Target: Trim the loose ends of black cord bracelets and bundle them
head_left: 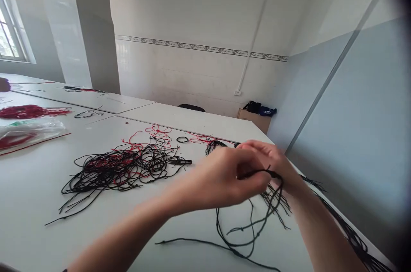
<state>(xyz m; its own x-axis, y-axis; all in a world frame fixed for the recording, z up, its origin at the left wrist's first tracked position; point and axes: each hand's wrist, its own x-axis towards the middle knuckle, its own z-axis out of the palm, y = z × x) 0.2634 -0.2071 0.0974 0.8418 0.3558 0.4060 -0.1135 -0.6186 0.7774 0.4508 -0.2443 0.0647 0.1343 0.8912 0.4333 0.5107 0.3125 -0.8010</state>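
My left hand [221,177] is closed, with thumb and fingers pinching a black cord [266,220] that has small knots along it. Loops of this cord hang below the hand and trail on the white table [189,259]. Just behind and to the right, my right hand [272,160] has its fingers curled in on the same cord; the left hand hides part of its grip. Under my hands lie more black cords [284,210]. A bundle of black cord [215,147] sits past my left hand.
A tangled heap of black cords [109,169] mixed with red ones lies left of my hands. Beside it are black thread snips [180,162] and a small black ring [182,139]. Red cord [32,112] and a plastic bag [38,128] lie far left. Black cords [349,233] line the right edge.
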